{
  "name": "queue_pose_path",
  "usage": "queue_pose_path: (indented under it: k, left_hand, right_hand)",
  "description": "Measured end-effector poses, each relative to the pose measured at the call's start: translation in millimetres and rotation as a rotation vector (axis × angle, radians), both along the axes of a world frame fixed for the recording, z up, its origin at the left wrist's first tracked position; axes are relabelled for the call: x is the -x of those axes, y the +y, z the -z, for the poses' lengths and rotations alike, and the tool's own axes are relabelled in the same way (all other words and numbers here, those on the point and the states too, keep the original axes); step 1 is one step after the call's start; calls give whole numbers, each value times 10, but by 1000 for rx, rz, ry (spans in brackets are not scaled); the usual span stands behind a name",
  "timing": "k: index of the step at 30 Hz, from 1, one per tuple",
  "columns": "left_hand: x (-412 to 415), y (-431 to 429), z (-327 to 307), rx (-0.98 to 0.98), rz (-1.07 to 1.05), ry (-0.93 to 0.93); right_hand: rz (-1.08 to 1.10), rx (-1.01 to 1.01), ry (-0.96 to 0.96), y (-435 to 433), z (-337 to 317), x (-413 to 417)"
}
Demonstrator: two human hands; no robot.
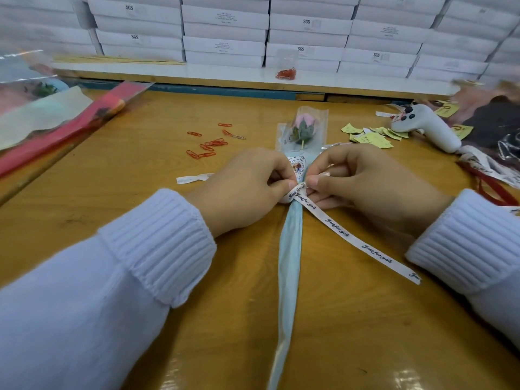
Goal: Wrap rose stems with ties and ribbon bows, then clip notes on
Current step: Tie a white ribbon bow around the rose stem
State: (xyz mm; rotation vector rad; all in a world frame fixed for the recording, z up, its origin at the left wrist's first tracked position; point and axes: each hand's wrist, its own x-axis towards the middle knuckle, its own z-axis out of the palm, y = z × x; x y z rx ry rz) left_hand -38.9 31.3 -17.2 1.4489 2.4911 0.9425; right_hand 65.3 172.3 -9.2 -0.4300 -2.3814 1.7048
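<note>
Head view: left hand (247, 190) and right hand (365, 184) meet mid-table (140, 198), each pinching the ribbon (360, 243) at its knot on the wrapped stem (289, 249). The stem lies pointing near, with the rose (302, 122) at the far end. The bow step looks to be in hand. Next, the loops likely need pulling snug without trapping the long tail on the right. Clips (208, 147) lie far left and notes (371, 137) far right, beside a white tool (430, 128). Nothing blocks the hands.
</note>
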Motion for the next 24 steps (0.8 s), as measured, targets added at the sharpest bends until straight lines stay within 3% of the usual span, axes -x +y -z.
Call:
queue_pose_path:
  k: [8,16,24]
  left_hand:
    - [46,-10,10,32,-78,76]
    - [43,-52,-75,79,-172,60]
    - [55,-86,-108,247,-284,219]
  right_hand:
    - [39,38,-103,40,-9,5]
    - [-6,-116,-231,91,-84,-49]
    - [-37,-164,-311,116,-128,-62]
